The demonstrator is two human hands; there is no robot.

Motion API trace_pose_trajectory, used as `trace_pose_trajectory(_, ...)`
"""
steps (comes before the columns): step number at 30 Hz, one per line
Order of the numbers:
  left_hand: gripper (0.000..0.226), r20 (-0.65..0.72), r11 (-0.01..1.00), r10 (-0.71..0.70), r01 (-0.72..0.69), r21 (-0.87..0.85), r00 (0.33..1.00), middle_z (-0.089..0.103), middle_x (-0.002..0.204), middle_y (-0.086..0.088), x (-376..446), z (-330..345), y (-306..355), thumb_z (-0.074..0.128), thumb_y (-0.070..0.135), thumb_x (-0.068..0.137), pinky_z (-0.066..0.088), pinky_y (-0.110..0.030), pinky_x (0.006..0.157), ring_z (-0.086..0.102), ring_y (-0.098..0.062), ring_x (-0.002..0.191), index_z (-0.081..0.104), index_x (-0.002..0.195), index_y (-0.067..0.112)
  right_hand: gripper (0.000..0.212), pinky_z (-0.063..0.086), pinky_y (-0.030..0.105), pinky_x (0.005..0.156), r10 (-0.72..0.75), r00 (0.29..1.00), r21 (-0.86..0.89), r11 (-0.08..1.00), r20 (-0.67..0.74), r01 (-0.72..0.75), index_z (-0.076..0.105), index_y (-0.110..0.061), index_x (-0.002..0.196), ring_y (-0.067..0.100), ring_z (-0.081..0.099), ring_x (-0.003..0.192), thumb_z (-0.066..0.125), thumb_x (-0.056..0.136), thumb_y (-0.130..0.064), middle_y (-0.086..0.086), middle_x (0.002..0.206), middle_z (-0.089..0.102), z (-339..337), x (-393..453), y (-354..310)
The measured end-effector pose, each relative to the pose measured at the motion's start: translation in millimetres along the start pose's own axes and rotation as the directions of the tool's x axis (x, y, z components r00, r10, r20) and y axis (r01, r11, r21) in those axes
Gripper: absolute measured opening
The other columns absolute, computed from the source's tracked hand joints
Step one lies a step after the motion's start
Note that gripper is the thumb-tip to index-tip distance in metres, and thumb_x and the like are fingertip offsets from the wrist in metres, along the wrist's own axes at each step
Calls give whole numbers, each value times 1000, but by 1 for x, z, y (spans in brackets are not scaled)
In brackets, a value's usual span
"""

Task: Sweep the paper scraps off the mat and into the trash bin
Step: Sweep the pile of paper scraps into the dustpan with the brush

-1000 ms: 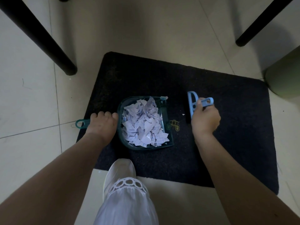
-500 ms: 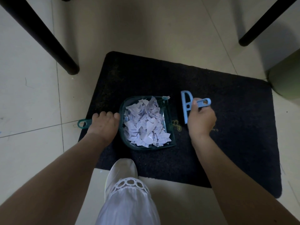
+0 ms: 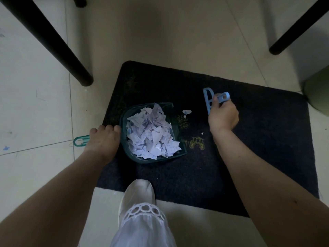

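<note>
— What's the floor like under you?

— Pale tiles (image 3: 35, 107), with a dark mat (image 3: 258, 139) on them. The green dustpan (image 3: 131, 113) rests on the mat beside my left hand (image 3: 102, 139).

— Anything loose?

— A paper scrap (image 3: 186, 111) between my hands, and perhaps a tinier one (image 3: 202, 133) near my right wrist.

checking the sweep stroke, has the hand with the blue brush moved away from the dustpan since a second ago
Yes. The right hand with the light blue plastic hand brush has drawn right, away from the dark green plastic dustpan, exposing the yellow bicycle motif on the black mat.
</note>
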State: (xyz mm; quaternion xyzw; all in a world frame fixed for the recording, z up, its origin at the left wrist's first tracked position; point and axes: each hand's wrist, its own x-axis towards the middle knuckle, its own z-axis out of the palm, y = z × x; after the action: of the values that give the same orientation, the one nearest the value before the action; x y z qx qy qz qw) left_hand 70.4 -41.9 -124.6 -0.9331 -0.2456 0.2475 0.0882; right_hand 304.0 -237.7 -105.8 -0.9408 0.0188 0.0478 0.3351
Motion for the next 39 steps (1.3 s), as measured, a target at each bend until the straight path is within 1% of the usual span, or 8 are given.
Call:
trace_pose_trajectory(5, 32, 12, 1000, 6, -6, 8, 1000, 54, 118, -9, 8, -2, 2, 47, 12, 89, 41, -37, 89, 53, -28, 108, 43, 121, 12, 30, 50, 33, 71, -27, 997, -96, 995, 79, 35, 63, -15, 102, 25, 64, 86, 42, 99, -37, 6, 93, 68, 17, 0, -7)
trace_pose_trajectory(11, 32, 23, 1000, 9, -9, 15, 1000, 54, 119, -8, 9, -3, 2, 46, 14, 90, 41, -37, 89, 53, -28, 109, 42, 122, 12, 34, 47, 30, 64, -141, 952, -52, 986, 272, 161, 63, -10, 90, 23, 64, 76, 46, 97, -38, 4, 81, 64, 28, -20, -10)
trace_pose_trajectory(15, 33, 30, 1000, 6, -6, 22, 1000, 54, 119, -8, 9, -4, 2, 46, 14, 90, 41, -37, 89, 53, -28, 109, 41, 122, 12, 31, 49, 30, 64, -114, 977, 39, 993, 180, 109, 66, -13, 96, 19, 62, 72, 47, 96, -39, 1, 78, 63, 14, -10, -12)
trace_pose_trajectory(19, 33, 28, 999, 4, -5, 32, 1000, 54, 120, -8, 10, -5, 3, 46, 14, 90, 42, -37, 89, 53, -28, 110, 41, 123, 13, 29, 43, 28, 67, -67, 995, -34, 997, 75, 70, 65, -15, 104, 23, 64, 85, 45, 98, -35, 5, 89, 67, 11, 2, -11)
trace_pose_trajectory(23, 33, 43, 1000, 2, -3, 26, 999, 53, 120, -8, 11, -6, 4, 47, 15, 90, 42, -38, 89, 53, -28, 110, 41, 122, 13, 31, 42, 29, 74, -106, 984, -81, 990, 146, 118, 64, -14, 112, 30, 64, 96, 43, 99, -33, 11, 103, 70, 24, -15, -12)
trace_pose_trajectory(27, 34, 40, 1000, 5, -6, 25, 999, 54, 120, -8, 10, -6, 4, 48, 15, 89, 42, -38, 90, 53, -28, 110, 41, 122, 13, 30, 38, 24, 67, -196, 947, -57, 975, 255, 217, 65, -13, 108, 22, 65, 84, 45, 98, -34, 6, 96, 70, 33, -40, -13)
trace_pose_trajectory(30, 33, 27, 1000, 14, -14, 16, 1000, 54, 119, -8, 8, -6, 4, 47, 13, 90, 42, -38, 89, 53, -28, 110, 41, 122, 12, 27, 37, 23, 67, -150, 968, 20, 989, 200, 149, 66, -17, 106, 13, 58, 75, 47, 97, -34, 2, 91, 69, 23, -38, -11)
trace_pose_trajectory(39, 31, -4, 996, 88, -88, 17, 996, 54, 117, -8, 11, -16, 32, 48, 12, 88, 40, -39, 90, 52, -29, 109, 42, 118, 13, 24, 53, 37, 74, 71, 991, 41, 997, -115, -67, 64, -21, 109, 20, 65, 88, 46, 98, -33, 1, 93, 67, -27, -8, 32)
